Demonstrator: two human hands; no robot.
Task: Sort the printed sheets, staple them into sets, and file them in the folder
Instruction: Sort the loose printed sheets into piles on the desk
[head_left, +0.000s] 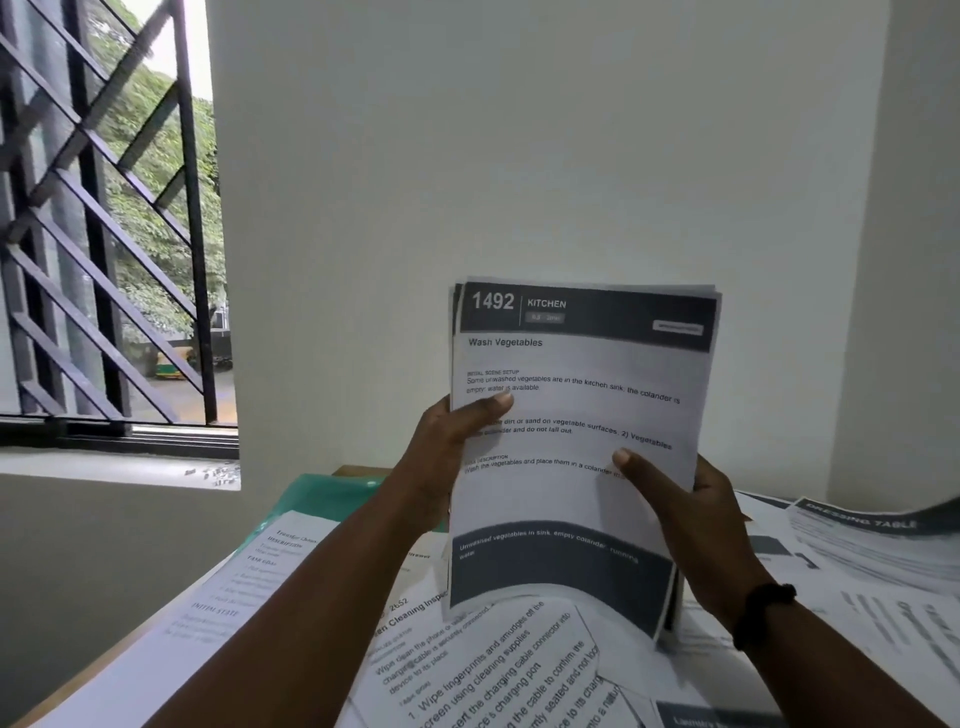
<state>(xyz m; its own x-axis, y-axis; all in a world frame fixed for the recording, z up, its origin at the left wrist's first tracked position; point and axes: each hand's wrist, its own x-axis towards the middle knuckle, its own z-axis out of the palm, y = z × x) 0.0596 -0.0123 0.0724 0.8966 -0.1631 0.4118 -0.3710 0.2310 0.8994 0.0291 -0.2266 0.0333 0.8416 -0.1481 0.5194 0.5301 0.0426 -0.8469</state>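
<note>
I hold a stack of printed sheets (582, 405) upright above the table; its top page has a dark header reading "1492 KITCHEN" and the title "Wash Vegetables". My left hand (447, 447) grips the stack's left edge, thumb on the front page. My right hand (675, 499) grips its right edge, thumb pressed on the page, with a black band on the wrist. The stack's lower edge rests among loose printed sheets (498, 670) spread over the table. A green folder (317, 499) lies flat at the table's far left, partly covered by a sheet.
More sheets, one headed "DRESSING TABLE" (872, 535), curl up at the right. A white wall stands close behind the table. A barred window (104, 234) with a sill is at the left. The table's left edge (109, 649) runs diagonally.
</note>
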